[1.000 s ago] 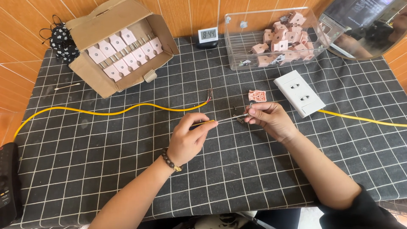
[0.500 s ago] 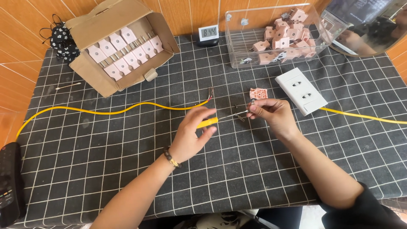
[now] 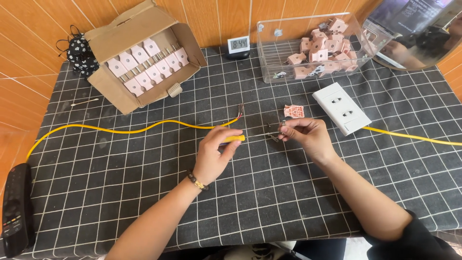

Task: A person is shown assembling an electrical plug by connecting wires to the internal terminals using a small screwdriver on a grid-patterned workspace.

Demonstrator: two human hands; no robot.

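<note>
My left hand [image 3: 217,151] grips a small yellow-handled screwdriver [image 3: 234,138] whose thin shaft points right. Its tip meets a small metal part [image 3: 275,136] pinched in the fingers of my right hand [image 3: 306,136]. Just beyond my right hand a pink socket insert [image 3: 293,111] lies on the black checked tablecloth [image 3: 144,192]. A white double socket faceplate [image 3: 341,107] rests to the right of it. A yellow cable [image 3: 144,127] runs in from the left and ends in bared wires [image 3: 240,110] above my left hand.
An open cardboard box [image 3: 139,55] of pink parts stands at the back left, a clear plastic bin [image 3: 313,45] of pink inserts at the back right, a small digital clock [image 3: 238,45] between them. A black remote [image 3: 17,207] lies at the left edge. A second yellow cable [image 3: 414,137] leaves right.
Both hands have stayed together over the middle of the cloth. The screwdriver handle now shows more clearly past my left fingers; the right hand has shifted only slightly.
</note>
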